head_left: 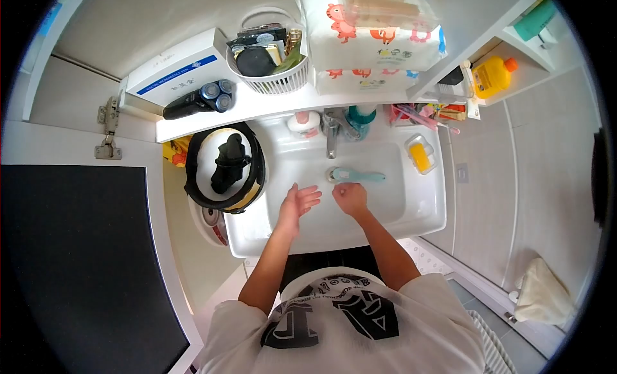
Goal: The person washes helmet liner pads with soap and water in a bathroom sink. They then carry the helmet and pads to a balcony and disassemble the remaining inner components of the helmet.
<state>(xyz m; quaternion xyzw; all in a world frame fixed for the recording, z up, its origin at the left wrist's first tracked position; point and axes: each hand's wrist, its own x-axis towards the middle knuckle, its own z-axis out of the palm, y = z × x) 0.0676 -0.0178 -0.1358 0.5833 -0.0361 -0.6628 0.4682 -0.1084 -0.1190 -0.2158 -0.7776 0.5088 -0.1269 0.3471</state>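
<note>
The person stands at the front of the sink [439, 197], wearing a white shirt [328, 313] with black printing; both bare forearms extend over the basin. The left hand [299, 203] is open, fingers extended toward the right. The right hand [350, 198] is closed, fingers curled inward; from here I cannot tell whether anything is inside it. A teal-handled tool [360, 176] lies in the sink just beyond the right hand, rounded head toward the left; contact between the two cannot be confirmed.

To the left, a round black-rimmed container [256, 139] holds a bundled black item [230, 163]. To the right, a yellow soap bar [420, 158] sits in a clear dish [429, 144].

At the rear, the faucet [331, 139] stands between a white bottle [304, 125] and a teal bottle [360, 124]. The shelf [250, 105] behind carries, left to right, an electric shaver [199, 100] beside a white box [173, 65], a filled white basket [279, 83] and printed soft packs [373, 46].
</note>
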